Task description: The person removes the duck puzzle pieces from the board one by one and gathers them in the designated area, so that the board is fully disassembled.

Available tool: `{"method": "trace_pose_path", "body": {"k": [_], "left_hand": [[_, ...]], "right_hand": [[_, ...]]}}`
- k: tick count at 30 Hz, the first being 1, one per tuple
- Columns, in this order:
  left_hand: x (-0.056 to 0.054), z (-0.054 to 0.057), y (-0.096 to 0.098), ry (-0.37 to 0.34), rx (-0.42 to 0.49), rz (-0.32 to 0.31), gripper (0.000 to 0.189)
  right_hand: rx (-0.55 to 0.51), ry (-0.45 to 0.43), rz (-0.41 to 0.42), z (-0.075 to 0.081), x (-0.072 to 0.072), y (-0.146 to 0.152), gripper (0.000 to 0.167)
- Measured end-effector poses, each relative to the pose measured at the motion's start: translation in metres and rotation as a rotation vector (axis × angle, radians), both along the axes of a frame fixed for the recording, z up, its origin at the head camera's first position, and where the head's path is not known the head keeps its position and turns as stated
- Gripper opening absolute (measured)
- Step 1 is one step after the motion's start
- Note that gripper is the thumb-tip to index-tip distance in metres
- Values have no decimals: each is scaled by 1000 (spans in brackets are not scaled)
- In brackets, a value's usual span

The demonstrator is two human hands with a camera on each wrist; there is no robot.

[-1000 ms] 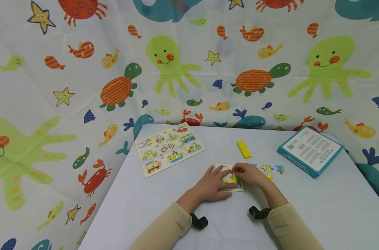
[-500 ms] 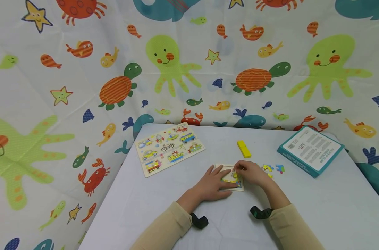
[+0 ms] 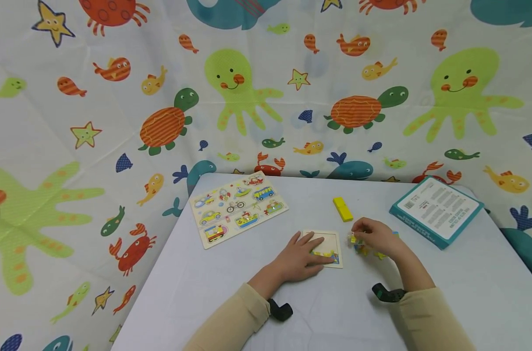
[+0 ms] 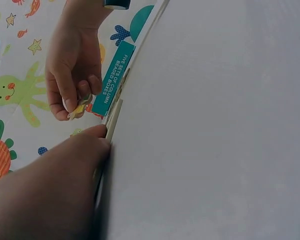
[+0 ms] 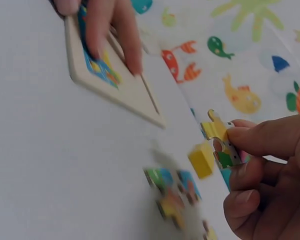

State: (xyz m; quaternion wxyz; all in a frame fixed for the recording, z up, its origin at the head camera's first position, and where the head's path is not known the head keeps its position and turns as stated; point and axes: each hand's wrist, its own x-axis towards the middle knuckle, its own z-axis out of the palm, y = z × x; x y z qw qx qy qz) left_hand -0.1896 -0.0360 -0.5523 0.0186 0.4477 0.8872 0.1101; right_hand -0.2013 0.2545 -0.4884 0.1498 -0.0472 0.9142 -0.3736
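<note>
My left hand (image 3: 298,258) lies with spread, straight fingers across a small wooden puzzle tray (image 3: 332,236), over the left and lower part of it. Some joined pieces fill the tray's lower edge, partly hidden under those fingers. To the right of the tray, my right hand (image 3: 375,236) pinches a yellow, green and white jigsaw piece (image 5: 220,140) between thumb and fingers, raised above the table. Beneath it lie several loose jigsaw pieces (image 5: 172,192), blurred in the right wrist view and partly covered by the hand in the head view.
A yellow block (image 3: 343,209) lies behind the loose pieces. At the back right is a teal and white box (image 3: 437,212). A wooden vehicle puzzle board (image 3: 238,209) lies at the back left. A cloth printed with sea animals (image 3: 266,107) hangs behind the white table (image 3: 196,282).
My right hand has moved from over the tray to the right, above the loose pieces, with a jigsaw piece between its fingers. The left hand has stayed on the tray.
</note>
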Motion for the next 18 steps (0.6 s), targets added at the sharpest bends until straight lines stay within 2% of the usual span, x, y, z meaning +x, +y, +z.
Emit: {"method": "trace_pose_path", "body": {"k": [5,9,13,15,18], "left_hand": [[-2,-1,1,-27,28,42,50],[-2,-1,3,-43,42,151,70],[-2,0,4,-39,19,269,84],[-2,0,4,-48,10,304,88],[-1,2,4,-59,-5,323,93]], "right_hand": [[-9,-33,-22,3,5,28,22],[-29,-41,-35,2,10,46,25],[-42,-44,-35,-1,16,62,27],[-39,-49,-37,-2,20,69,27],[-14,-52,-43,-4,25,79,27]]}}
